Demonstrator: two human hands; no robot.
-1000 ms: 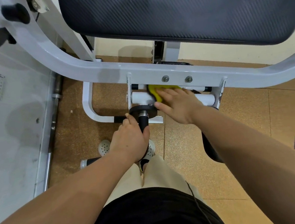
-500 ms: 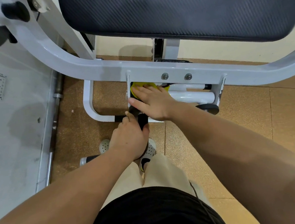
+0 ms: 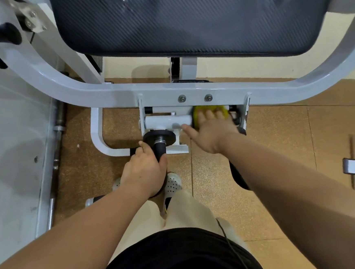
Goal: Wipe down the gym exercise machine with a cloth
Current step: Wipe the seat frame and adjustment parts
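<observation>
Floor (image 3: 279, 139): brown speckled tiles, grainy, with thin straight joints; yellow cloth (image 3: 197, 114) sits on the right end of a white round tube (image 3: 167, 120), low on the machine (image 3: 105, 95) and just under its grey curved bar; right hand (image 3: 211, 131) lies flat on the cloth, fingers straight and spread, pressing it to the tube, thumb stretched left along the tube; cloth blurred, its edges unclear, showing past the fingertips and to their left.

Tube runs between two upright white plates (image 3: 247, 107); right plate just beside the cloth; bare, smooth tube lies open to the left, as far as the left plate.

Left hand (image 3: 144, 171) is wrapped round a black matt handle (image 3: 159, 149), which juts toward the camera from a black disc (image 3: 159, 136) below the tube's left part.

Two bolts (image 3: 182, 98) on the bar face above the tube; black pad (image 3: 184, 21), fine woven pattern, rounded corners, above the bar; white perforated shoe (image 3: 173, 182) near the left wrist.
</observation>
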